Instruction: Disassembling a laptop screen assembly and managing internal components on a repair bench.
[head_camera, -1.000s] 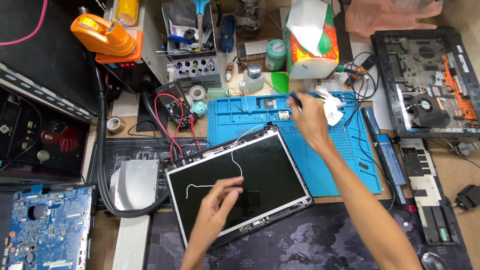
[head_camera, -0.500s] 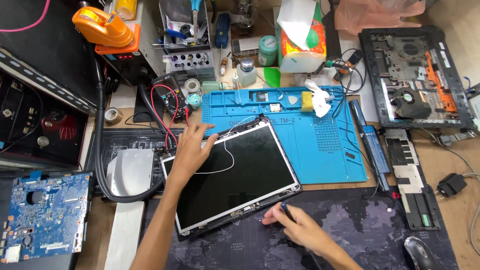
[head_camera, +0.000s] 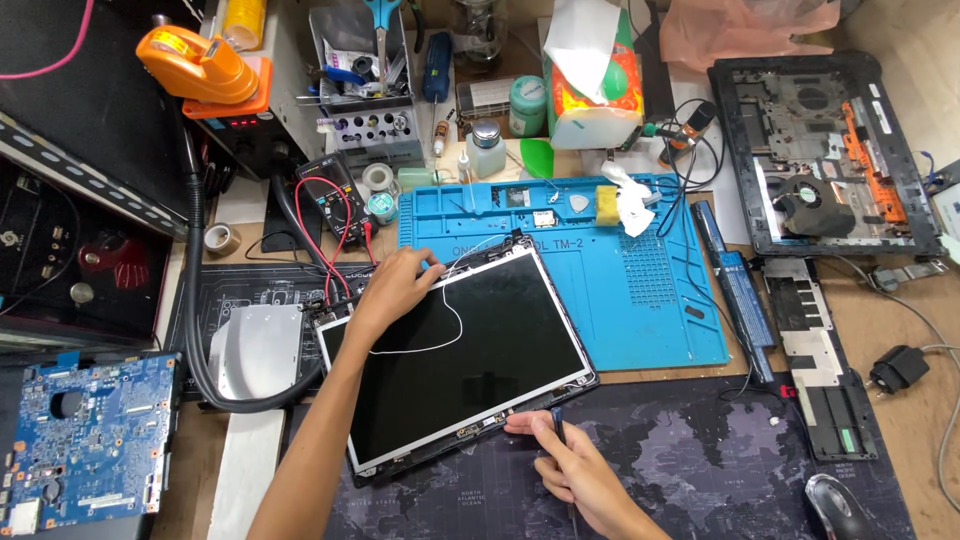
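Note:
A black laptop screen panel lies tilted in its lid frame, half on the blue work mat. A thin white wire loops across the glass. My left hand presses down on the panel's upper left corner. My right hand grips a thin dark tool whose tip touches the panel's lower edge near the right corner.
An opened laptop base lies at right, a black battery and cover strip beside it. A blue circuit board sits lower left, a multimeter and orange tool above. A mouse rests at bottom right.
My right hand left the blue mat's far edge and came down to the panel's lower edge with a tool. My left hand slid from the panel's middle up to its upper left corner.

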